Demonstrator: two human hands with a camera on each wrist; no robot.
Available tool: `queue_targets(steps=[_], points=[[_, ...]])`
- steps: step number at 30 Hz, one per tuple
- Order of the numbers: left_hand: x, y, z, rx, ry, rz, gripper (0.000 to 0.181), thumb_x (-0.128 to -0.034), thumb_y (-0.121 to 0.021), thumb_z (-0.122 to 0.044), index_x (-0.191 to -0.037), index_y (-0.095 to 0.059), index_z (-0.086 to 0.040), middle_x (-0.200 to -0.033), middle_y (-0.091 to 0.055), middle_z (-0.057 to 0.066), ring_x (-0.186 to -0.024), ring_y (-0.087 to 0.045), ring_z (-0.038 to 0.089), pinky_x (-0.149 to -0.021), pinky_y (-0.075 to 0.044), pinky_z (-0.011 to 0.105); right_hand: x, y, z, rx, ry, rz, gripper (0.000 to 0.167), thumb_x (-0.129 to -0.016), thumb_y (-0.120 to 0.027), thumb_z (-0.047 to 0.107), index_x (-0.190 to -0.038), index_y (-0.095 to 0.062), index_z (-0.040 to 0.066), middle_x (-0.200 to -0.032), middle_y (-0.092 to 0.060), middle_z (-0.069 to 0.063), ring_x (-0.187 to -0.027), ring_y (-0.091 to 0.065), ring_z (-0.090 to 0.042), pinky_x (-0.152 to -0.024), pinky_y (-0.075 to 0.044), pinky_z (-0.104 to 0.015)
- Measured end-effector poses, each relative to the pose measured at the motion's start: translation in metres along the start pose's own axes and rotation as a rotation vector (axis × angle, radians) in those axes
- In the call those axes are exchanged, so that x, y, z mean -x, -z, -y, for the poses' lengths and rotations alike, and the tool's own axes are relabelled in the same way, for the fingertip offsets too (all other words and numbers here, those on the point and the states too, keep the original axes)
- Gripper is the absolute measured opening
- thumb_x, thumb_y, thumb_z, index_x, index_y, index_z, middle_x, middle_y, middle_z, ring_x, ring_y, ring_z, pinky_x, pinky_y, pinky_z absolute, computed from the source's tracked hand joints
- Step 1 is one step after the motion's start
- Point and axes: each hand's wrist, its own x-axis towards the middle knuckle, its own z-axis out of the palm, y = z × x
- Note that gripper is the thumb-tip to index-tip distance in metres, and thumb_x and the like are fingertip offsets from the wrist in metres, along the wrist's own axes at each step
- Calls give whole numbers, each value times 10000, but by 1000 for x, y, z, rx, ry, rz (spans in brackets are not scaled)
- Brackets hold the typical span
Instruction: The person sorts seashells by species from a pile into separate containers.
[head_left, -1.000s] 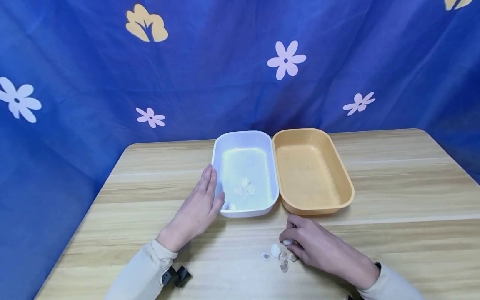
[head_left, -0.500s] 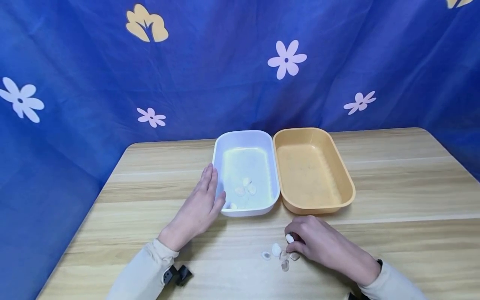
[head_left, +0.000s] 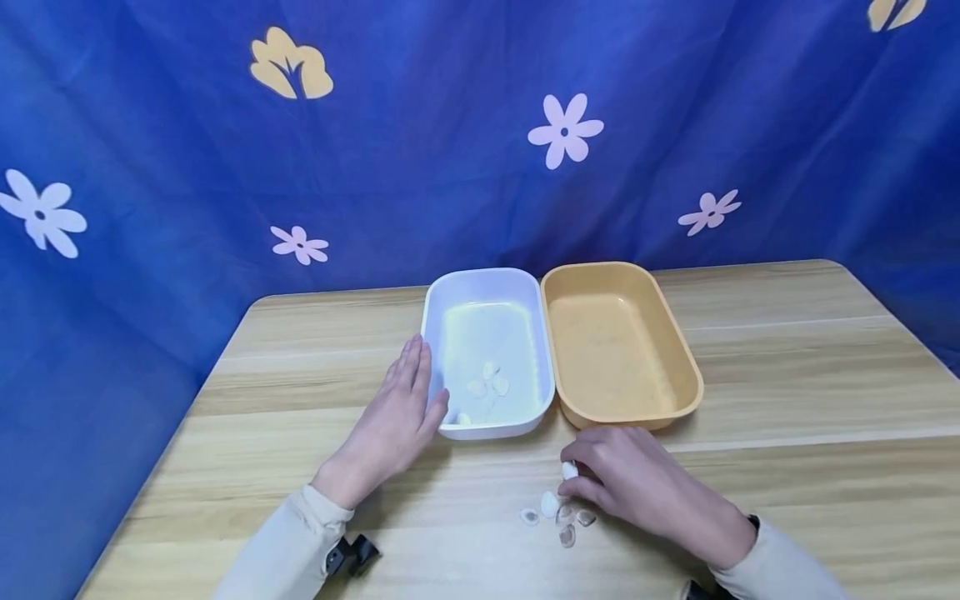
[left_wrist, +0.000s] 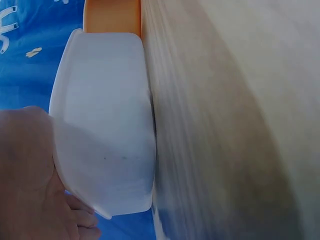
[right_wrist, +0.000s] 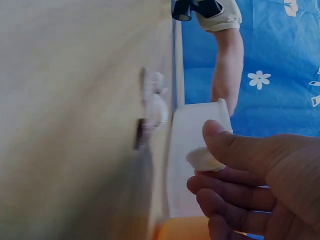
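Between thumb and fingers, my right hand (head_left: 637, 483) pinches a white seashell (right_wrist: 205, 160), held just above the table in front of the orange tub. My left hand (head_left: 393, 417) lies with straight fingers along the left side of the white tub (head_left: 487, 432), touching its rim. Several pale shells (head_left: 491, 369) rest on the floor of that tub. Close to my right hand, a white shell (head_left: 550, 504) and several brownish shells (head_left: 567, 535) form a loose cluster on the tabletop.
An orange tub (head_left: 622, 342) stands against the right side of the white one; no shells show in it. Both sit on the wooden table (head_left: 300, 375), whose back edge meets a blue flowered curtain (head_left: 420, 167).
My right hand has lifted the white shell from beside the cluster, and more of it shows between the fingers. The left hand stays at the white tub. The head view has tilted slightly.
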Motion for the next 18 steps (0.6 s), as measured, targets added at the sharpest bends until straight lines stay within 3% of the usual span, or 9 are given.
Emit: queue_targets(steps=[4,10,18], points=[[1,0,0,-1,4,1,664,-1031,-368,-306,-1468,-163,150,-1559,-82,302,-1453,-82,390,-1172,-150,509,-11,8,3,12,18,-35,162,-810,-773,302,-781,-657,193,-688,-511,160,-601,-444,28,-527,-418,-185],[1,-1,0,-3,-2,1,662,-1030,-368,-303,-1464,-170,156,-1554,-89,311,-1448,-92,401,-1168,-162,514,-34,19,5,31,7,-73,174,-826,-760,318,-862,-706,157,-737,-593,117,-633,-500,2,-542,-457,-213],[2,-2,0,-12,-17,-30,652,-1027,-368,-293,-1450,-195,173,-1540,-127,330,-1437,-128,417,-1157,-191,526,-74,5,12,-14,-161,-226,236,-786,-797,341,-862,-735,126,-710,-614,84,-607,-537,-49,-541,-455,-214]])
